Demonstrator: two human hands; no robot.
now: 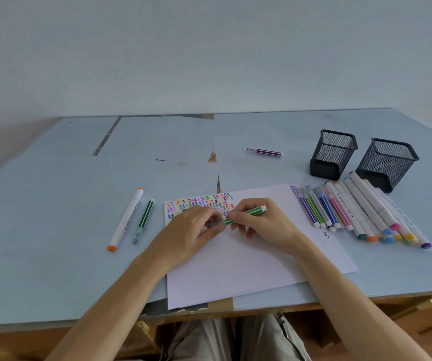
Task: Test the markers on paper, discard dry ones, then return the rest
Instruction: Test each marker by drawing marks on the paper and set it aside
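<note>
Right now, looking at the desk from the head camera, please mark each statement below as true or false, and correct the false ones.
1. Both hands hold the green striped marker over the paper. True: the left hand pinches its cap end and the right hand grips the barrel.
2. The two black mesh pen holders are full of markers. False: no markers show in them; a row of markers lies on the table beside them.
3. A purple striped marker lies alone toward the far side of the table. True.
4. Left of the paper lie three markers. False: two lie there, an orange-capped white marker and a dark green striped marker.
</note>
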